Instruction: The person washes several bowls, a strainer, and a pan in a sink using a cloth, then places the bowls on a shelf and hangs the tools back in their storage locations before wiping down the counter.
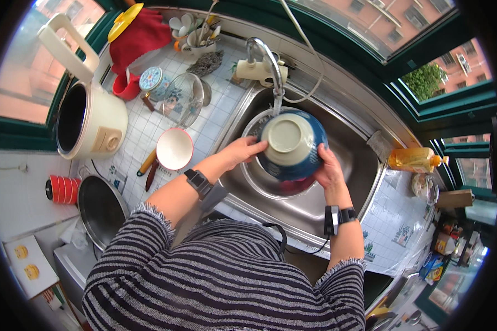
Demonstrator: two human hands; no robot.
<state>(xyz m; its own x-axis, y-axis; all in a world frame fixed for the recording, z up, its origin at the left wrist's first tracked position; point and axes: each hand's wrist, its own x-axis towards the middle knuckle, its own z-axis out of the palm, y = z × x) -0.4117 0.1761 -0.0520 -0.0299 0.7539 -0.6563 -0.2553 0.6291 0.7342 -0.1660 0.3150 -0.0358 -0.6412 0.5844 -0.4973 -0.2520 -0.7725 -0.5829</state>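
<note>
Both my hands hold a blue ceramic bowl (317,128) tilted over the sink, its pale underside and foot ring facing up. My left hand (248,149) grips its left rim, and my right hand (330,167) grips the lower right side. Water runs from the chrome faucet (273,68) at the bowl's far edge. Below the bowl, a round metal basin (254,182) sits in the stainless steel sink (356,165); something red shows in it, partly hidden by the bowl.
Left of the sink are a white bowl with a red rim (174,149), a wire strainer (183,100), a floral tin (152,79), a cream electric cooker (103,120) and a dark pan (101,211). A yellow dish soap bottle (412,160) lies at the sink's right.
</note>
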